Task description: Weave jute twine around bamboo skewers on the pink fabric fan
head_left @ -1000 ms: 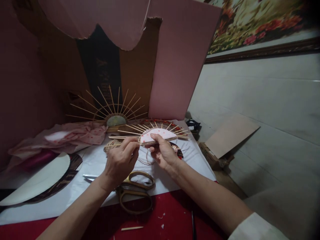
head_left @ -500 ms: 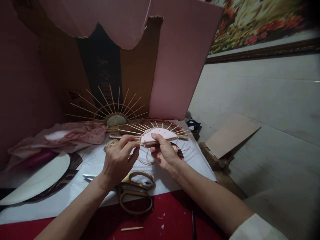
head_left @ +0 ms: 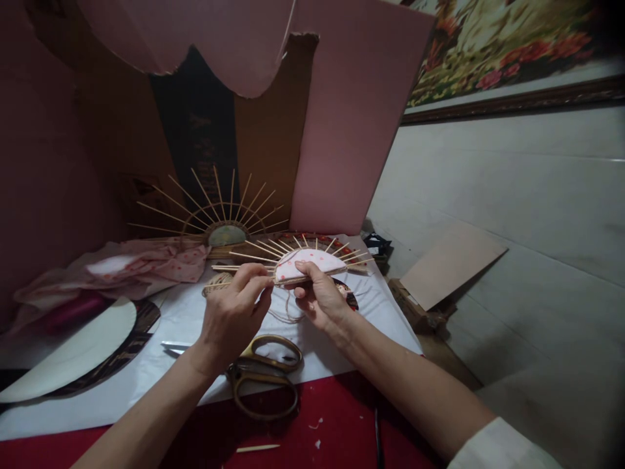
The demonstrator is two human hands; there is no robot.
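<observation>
My right hand (head_left: 319, 293) grips a half-round piece covered in white cloth with red dots (head_left: 312, 262), thumb on its front and fingers underneath. Thin wooden sticks (head_left: 273, 248) fan out from its curved edge, and its straight lower edge looks bound with twine. At the left corner of that piece, the fingertips of my left hand (head_left: 239, 303) are pinched together; what lies between them is too small to make out. A loop of twine (head_left: 287, 318) hangs below, between the hands. Behind my left hand a ball of twine (head_left: 218, 284) is partly hidden.
Large scissors (head_left: 266, 384) lie by my left wrist, on white and red cloth (head_left: 332, 417). A pale half disc (head_left: 83, 355) is at left, beside dotted fabric (head_left: 146, 260). Another stick fan (head_left: 228, 234) stands behind, before a pink cardboard box (head_left: 342, 130). A short stick (head_left: 258, 448) lies in front.
</observation>
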